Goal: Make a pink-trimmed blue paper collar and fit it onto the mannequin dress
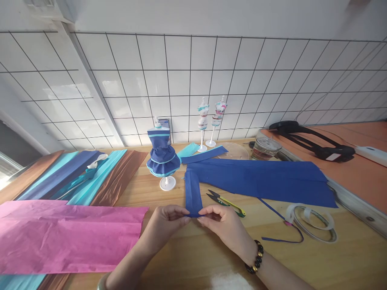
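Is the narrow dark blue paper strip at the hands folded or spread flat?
Folded at its near end: the narrow dark blue paper strip lies flat on the wooden table, left hand and right hand pinching the edge.

Wooden table (pixel 187 257) bearing pink paper (pixel 69 233), blue paper sheet (pixel 260 179), folded blue strip (pixel 192 193), scissors (pixel 225 200), tape roll (pixel 314 223), dressed mannequin stand (pixel 162 159), glass jar (pixel 263 148).

Both forearms enter from the lower edge and converge at centre. Left hand (pixel 165 225) lies palm down, fingers curled, thumb and forefinger pinched together. Right hand (pixel 222 223) mirrors it, fingertips pinched, apparently almost meeting the left. Right wrist carries a dark bead bracelet (pixel 256 257).
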Demonstrator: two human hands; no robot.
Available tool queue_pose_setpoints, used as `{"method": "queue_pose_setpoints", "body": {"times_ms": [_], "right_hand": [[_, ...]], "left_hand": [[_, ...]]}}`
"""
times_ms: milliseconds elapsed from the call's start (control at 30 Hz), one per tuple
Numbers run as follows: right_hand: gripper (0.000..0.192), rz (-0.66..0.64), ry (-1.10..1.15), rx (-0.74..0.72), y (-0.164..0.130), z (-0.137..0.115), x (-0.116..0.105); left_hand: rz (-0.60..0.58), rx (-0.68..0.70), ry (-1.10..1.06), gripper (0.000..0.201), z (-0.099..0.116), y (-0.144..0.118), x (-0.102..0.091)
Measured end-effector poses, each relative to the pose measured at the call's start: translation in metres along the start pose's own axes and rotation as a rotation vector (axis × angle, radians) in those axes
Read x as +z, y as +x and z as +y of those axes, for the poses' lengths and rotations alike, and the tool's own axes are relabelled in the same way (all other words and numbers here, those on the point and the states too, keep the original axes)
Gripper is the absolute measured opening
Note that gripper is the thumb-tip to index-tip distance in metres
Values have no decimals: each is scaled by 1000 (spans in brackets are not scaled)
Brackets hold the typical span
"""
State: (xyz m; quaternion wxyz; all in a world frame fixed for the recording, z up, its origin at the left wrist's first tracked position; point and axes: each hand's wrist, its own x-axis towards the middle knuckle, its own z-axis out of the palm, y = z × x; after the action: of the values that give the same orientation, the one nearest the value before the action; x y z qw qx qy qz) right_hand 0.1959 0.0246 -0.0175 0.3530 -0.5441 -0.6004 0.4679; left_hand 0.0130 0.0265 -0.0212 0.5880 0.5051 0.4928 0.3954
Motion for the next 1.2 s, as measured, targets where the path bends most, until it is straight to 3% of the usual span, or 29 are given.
{"method": "queue_pose_setpoints", "body": {"times_ms": [367, 733, 900, 1200], "right_hand": [[18, -44, 114, 77, 0, 3, -1], [17, -33, 215, 124, 0, -5, 0], [16, -19, 234, 92, -1, -5, 1], [14, -35, 229, 32, -1, 1, 5]], "left_hand": [[73, 39, 54, 19, -3, 1, 0], [83, -10, 0, 22, -6, 1, 3], [111, 36, -70, 36, -5, 1, 5], [133, 43, 44, 42, 3, -2, 10]]}}
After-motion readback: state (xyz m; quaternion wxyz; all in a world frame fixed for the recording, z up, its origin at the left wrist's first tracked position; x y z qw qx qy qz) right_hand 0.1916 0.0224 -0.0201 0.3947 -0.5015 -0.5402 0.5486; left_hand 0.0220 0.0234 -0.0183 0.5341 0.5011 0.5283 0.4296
